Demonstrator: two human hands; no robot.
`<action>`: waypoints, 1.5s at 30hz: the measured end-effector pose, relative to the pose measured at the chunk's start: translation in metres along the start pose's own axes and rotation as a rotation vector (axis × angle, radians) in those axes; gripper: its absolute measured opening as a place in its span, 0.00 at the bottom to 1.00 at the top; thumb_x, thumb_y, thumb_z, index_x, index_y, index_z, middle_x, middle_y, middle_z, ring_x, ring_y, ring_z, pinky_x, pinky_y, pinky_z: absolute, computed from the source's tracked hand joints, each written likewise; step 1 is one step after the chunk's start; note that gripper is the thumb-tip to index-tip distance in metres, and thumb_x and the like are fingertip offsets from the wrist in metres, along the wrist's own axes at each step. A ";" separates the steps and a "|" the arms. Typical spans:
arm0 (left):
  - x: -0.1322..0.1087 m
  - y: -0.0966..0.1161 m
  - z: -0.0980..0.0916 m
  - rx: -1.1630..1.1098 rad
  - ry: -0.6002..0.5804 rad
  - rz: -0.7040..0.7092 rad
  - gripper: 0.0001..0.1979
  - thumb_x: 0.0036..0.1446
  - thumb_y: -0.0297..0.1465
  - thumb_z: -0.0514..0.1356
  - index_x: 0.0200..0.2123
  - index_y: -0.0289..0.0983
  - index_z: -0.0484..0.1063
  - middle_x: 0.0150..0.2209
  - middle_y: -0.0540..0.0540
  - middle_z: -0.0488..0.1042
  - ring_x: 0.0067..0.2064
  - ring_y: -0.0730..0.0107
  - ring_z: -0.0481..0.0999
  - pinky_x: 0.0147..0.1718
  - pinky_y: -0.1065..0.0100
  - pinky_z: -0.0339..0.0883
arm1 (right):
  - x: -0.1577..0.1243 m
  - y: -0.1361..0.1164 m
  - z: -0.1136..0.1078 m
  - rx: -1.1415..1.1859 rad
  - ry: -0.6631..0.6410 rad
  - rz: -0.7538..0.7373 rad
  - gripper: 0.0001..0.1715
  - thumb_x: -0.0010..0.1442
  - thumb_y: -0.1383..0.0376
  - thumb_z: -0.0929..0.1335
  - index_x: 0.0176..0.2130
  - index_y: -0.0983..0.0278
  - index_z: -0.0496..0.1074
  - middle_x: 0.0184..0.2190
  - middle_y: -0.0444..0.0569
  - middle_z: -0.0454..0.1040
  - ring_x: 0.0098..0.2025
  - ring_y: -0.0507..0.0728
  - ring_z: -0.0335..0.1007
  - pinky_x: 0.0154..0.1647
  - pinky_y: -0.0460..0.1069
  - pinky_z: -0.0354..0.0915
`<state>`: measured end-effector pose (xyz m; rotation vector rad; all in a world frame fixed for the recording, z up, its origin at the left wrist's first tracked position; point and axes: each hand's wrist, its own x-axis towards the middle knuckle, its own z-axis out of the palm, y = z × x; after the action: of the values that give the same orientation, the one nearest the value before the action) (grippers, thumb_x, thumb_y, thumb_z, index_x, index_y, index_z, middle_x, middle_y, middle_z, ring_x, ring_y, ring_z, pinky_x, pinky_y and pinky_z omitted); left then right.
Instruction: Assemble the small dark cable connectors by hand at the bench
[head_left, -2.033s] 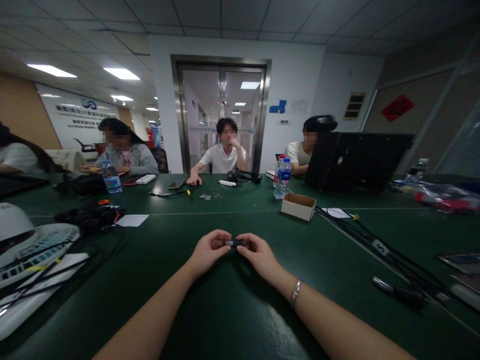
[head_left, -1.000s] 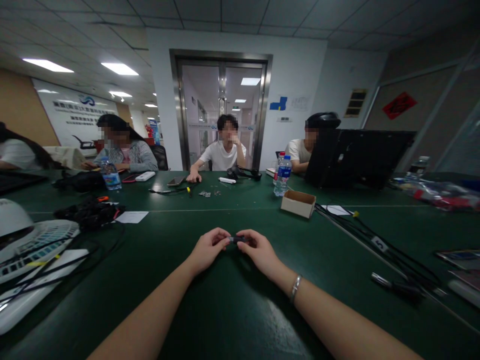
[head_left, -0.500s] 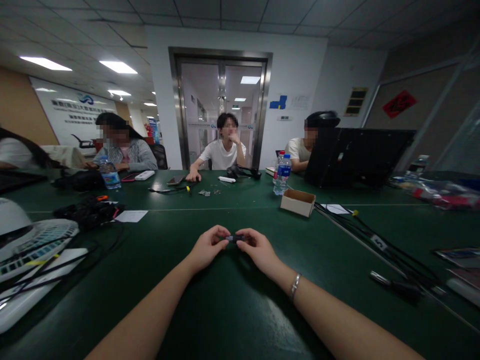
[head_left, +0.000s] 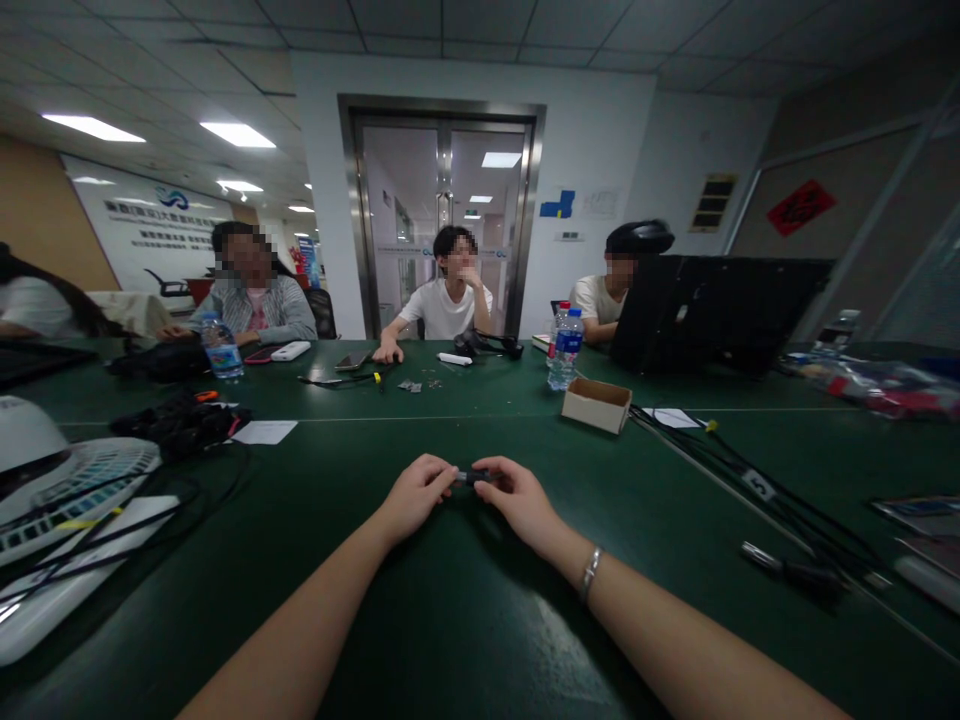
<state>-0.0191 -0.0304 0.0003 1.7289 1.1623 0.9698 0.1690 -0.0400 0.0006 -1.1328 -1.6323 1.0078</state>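
Between my two hands, just above the green table (head_left: 465,600), is a small dark cylinder (head_left: 472,478) with a lighter grey section toward its left end. Its exact kind is too small to make out. My left hand (head_left: 417,500) pinches the grey end between thumb and fingers. On the dark end, the thumb and curled fingers of my right hand (head_left: 517,502) are closed. A silver bracelet (head_left: 591,573) circles my right wrist.
An open cardboard box (head_left: 596,408) and water bottles (head_left: 564,350) stand beyond my right hand. Black cables (head_left: 757,490) run along the right. A white fan (head_left: 75,490) is at left. Several people sit across the table, one in a white shirt (head_left: 448,308).
My left fingers have shifted slightly on the grey end of the cylinder, while my right hand keeps its place. The person at left has turned their head.
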 end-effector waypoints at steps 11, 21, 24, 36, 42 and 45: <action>-0.003 0.005 -0.001 0.043 -0.018 0.011 0.15 0.54 0.42 0.55 0.33 0.35 0.72 0.39 0.46 0.67 0.34 0.71 0.68 0.34 0.68 0.64 | 0.000 0.002 0.000 0.015 -0.001 -0.003 0.17 0.49 0.65 0.69 0.41 0.64 0.72 0.33 0.46 0.73 0.34 0.53 0.67 0.38 0.49 0.64; -0.002 0.004 -0.001 0.047 -0.020 0.015 0.15 0.54 0.41 0.55 0.32 0.35 0.72 0.38 0.46 0.67 0.33 0.71 0.68 0.34 0.68 0.64 | 0.001 0.008 0.000 0.049 0.000 0.000 0.18 0.50 0.63 0.69 0.42 0.64 0.70 0.33 0.45 0.73 0.34 0.53 0.68 0.38 0.50 0.65; -0.002 0.004 -0.002 0.052 -0.024 0.018 0.16 0.55 0.42 0.55 0.32 0.35 0.72 0.38 0.46 0.67 0.34 0.71 0.68 0.34 0.69 0.64 | 0.002 0.008 0.000 0.071 0.003 0.005 0.18 0.50 0.62 0.69 0.42 0.63 0.70 0.31 0.45 0.72 0.34 0.53 0.69 0.38 0.50 0.65; -0.001 -0.001 -0.002 0.020 -0.028 0.010 0.16 0.55 0.42 0.55 0.33 0.35 0.71 0.38 0.46 0.68 0.34 0.71 0.68 0.34 0.69 0.64 | 0.002 0.006 -0.001 0.105 -0.020 0.010 0.18 0.49 0.63 0.70 0.42 0.63 0.69 0.29 0.42 0.69 0.32 0.52 0.67 0.36 0.49 0.65; -0.001 0.002 -0.002 0.006 -0.023 -0.011 0.13 0.55 0.40 0.55 0.34 0.35 0.70 0.35 0.47 0.68 0.34 0.70 0.69 0.34 0.68 0.64 | 0.003 0.006 0.001 0.178 -0.041 0.012 0.25 0.41 0.68 0.72 0.42 0.63 0.67 0.30 0.41 0.69 0.32 0.51 0.67 0.36 0.48 0.64; -0.002 0.005 -0.002 0.013 -0.022 -0.023 0.13 0.54 0.39 0.55 0.33 0.35 0.71 0.35 0.47 0.68 0.34 0.71 0.68 0.34 0.69 0.63 | 0.003 0.007 0.001 0.165 -0.036 -0.001 0.21 0.43 0.69 0.71 0.41 0.63 0.68 0.28 0.41 0.68 0.32 0.51 0.67 0.36 0.48 0.64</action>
<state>-0.0199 -0.0328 0.0049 1.7281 1.1747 0.9291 0.1690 -0.0351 -0.0057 -1.0084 -1.5461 1.1463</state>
